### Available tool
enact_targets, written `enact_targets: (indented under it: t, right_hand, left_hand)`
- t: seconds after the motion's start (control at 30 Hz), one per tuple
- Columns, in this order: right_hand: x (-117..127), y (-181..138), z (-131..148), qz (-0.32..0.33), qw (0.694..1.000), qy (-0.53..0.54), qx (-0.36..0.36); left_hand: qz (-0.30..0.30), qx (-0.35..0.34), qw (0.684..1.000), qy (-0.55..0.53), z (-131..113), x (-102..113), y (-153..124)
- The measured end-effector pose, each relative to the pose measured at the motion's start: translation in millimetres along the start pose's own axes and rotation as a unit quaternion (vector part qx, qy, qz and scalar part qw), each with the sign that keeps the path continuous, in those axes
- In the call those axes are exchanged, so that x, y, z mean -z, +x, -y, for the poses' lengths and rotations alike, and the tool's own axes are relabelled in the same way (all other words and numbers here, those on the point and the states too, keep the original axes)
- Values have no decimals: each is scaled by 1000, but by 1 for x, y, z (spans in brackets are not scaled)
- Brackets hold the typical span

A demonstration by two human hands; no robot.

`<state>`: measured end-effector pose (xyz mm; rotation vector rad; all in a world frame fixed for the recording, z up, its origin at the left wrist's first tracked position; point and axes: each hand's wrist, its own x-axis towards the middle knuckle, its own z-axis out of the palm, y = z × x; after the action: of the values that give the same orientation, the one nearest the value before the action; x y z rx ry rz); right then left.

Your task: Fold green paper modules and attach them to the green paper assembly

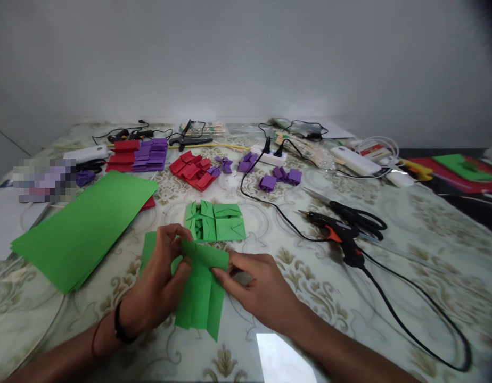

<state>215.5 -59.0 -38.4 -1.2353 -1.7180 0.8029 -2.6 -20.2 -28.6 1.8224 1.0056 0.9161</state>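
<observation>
A green paper sheet (202,298) with lengthwise creases lies on the table in front of me, its top part folded over. My left hand (160,282) pinches the folded top edge at its left side. My right hand (257,290) presses its fingertips on the fold's right end. Just beyond the sheet sits a small pile of folded green paper pieces (216,221).
A stack of green sheets (84,226) lies to the left. Red folded pieces (192,170) and purple ones (150,154) sit further back. A black glue gun (339,234) with its cord, scissors (358,218) and a white power strip (270,156) lie to the right.
</observation>
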Motion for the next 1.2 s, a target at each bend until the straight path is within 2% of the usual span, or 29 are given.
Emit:
enact_targets:
  t: [0.07, 0.13, 0.2, 0.43, 0.5, 0.57, 0.63, 0.7, 0.87, 1.03, 1.2]
  right_hand:
    - [-1, -2, -1, 8, 1000, -6, 12]
    - [-3, -3, 0, 29, 999, -2, 19]
    - [-4, -4, 1, 51, 999, 8, 17]
    - [0, 0, 7, 67, 993, 58, -74]
    - [2, 2, 5, 54, 990, 70, -110]
    - [3, 3, 2, 14, 987, 72, -144]
    - [3, 3, -2, -27, 983, 77, -167]
    - [2, 2, -5, -43, 978, 103, -177]
    - [1, 1, -3, 0, 972, 172, -160]
    - [5, 1, 3, 23, 978, 137, -155]
    - [8, 1, 3, 27, 988, 122, -89]
  left_hand:
    - [22, -6, 1000, 14, -6, -2, -1]
    - [53, 24, 998, 38, -13, -3, -1]
    - [55, 29, 997, 55, -17, -4, 0]
    - [44, -4, 996, 78, -4, -5, 1]
    - [15, -27, 995, 91, 2, -6, -1]
    - [-10, -62, 992, 106, 5, -9, -3]
    - [-34, -130, 981, 142, 5, -11, -3]
    - [-26, -132, 972, 190, 4, -13, -3]
    - [5, -128, 964, 232, 3, -12, 0]
    - [14, -123, 961, 249, 8, -6, 1]
    - [50, -125, 961, 241, 12, -6, 1]
